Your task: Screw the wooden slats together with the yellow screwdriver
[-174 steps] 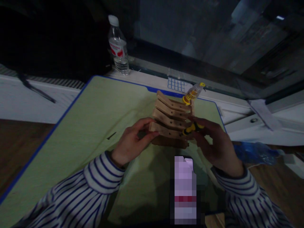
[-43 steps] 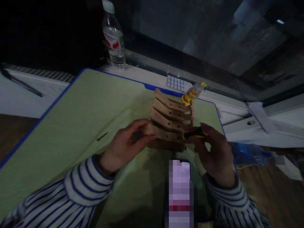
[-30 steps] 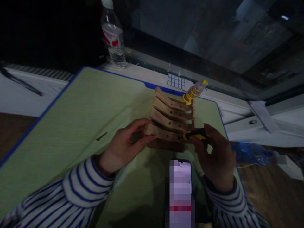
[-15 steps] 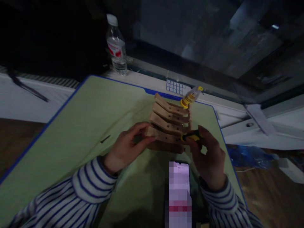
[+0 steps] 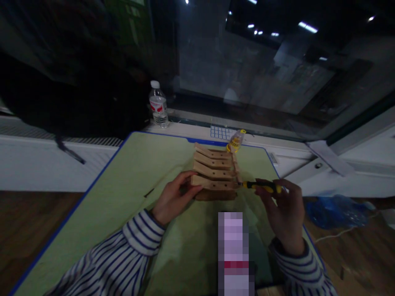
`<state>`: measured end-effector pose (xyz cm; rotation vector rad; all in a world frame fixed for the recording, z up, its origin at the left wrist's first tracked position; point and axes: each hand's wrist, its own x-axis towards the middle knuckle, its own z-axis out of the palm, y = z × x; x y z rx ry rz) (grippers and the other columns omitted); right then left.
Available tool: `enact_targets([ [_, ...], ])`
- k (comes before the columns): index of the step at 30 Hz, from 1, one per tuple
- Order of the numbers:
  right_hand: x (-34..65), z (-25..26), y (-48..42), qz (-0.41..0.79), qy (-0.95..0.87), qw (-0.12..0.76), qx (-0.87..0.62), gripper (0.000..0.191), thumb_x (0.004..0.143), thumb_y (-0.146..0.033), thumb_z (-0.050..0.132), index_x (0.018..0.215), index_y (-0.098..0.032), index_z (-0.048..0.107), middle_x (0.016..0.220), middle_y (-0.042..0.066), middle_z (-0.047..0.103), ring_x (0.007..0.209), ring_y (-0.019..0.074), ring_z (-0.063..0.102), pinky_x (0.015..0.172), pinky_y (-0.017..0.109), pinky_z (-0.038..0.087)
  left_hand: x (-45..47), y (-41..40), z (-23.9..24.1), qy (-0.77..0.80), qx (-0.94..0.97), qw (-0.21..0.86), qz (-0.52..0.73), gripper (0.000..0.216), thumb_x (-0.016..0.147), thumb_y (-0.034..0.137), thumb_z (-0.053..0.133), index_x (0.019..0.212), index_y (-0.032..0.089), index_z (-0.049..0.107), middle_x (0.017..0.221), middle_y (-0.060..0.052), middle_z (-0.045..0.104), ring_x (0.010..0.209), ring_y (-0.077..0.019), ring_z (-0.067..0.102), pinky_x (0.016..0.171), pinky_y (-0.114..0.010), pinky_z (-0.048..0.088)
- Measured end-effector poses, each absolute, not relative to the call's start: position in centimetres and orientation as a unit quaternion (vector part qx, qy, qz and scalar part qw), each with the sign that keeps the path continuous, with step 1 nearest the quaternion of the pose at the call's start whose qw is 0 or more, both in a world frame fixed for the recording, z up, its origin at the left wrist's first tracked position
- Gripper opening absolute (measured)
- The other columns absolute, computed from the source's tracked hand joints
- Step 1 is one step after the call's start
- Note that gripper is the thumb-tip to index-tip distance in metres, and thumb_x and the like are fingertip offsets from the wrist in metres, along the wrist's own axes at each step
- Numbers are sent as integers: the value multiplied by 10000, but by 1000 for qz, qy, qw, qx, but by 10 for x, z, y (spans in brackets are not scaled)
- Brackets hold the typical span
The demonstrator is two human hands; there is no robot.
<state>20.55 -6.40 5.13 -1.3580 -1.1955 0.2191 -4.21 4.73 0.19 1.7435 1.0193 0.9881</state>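
Note:
A wooden piece made of several parallel angled slats with small holes stands on the green tabletop. My left hand pinches the left end of its nearest slat between thumb and fingers. In my right hand is a black-and-yellow screwdriver, held level and pointing left. Its tip meets the right side of the wooden piece near the closest slat; the exact contact point is too small to make out.
Behind the wood stands a small yellow-capped bottle. A water bottle is on the windowsill. A phone with a blurred screen lies close to me. A thin dark object rests left on the table.
The view has tilted up. My right hand has turned and drawn back to the right, so the screwdriver now lies level at the wood's right side. My left hand keeps its hold.

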Motion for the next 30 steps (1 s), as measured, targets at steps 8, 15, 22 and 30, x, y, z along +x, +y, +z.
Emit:
enact_targets([
  [8,213,33,-98,186,-471,624,-595,362,760,-271,768,975,-250,478,1000,73,753,880,208,736,681,314,604,-37,45,-4,415,691,425,412,442,816,438,680,1156,181,559,1032,-72,705,937,-192,685,812,-332,577],
  [15,232,2,-107,170,-468,568,-655,330,791,-400,721,972,-242,494,1009,87,742,899,227,723,763,400,601,-31,53,-13,391,684,410,459,447,796,420,694,1156,188,566,1071,-64,691,934,-186,680,806,-320,578],
  [22,235,-21,-115,89,-493,444,-743,338,841,-469,636,1046,-205,582,1026,118,735,897,247,711,759,409,583,-30,46,-8,396,680,424,448,447,777,406,717,1128,180,556,1054,-71,688,930,-196,681,783,-338,592],
  [30,235,-29,-113,32,-568,302,-765,382,905,-497,528,1091,-178,625,954,126,728,846,282,697,729,429,559,-31,34,-11,409,715,399,402,691,732,330,777,1289,227,381,1204,-84,617,896,-184,701,795,-384,617],
])
